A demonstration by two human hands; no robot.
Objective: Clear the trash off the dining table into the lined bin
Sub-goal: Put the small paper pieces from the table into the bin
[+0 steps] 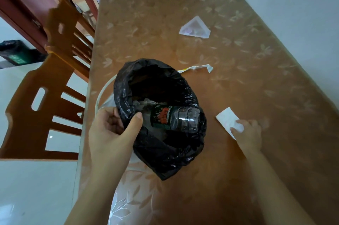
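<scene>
A bin lined with a black bag (pixel 185 94) hangs at the table's left edge. My left hand (pixel 113 133) grips its near rim, thumb over the liner. Inside lies a clear plastic bottle (pixel 176 117) with a dark green and red label. My right hand (pixel 247 133) rests on the table to the right of the bin, its fingers pinching a white tissue (pixel 227 117). Farther out lie a twisted white wrapper strip (pixel 200 67) just beyond the bin and a clear triangular plastic package (pixel 195 28) near the table's middle.
The table (pixel 256 70) wears a brown floral cover and stands against a white wall on the right. Two wooden chairs (pixel 55 85) stand along its left side. A dark bag (pixel 16 52) sits on the floor at far left.
</scene>
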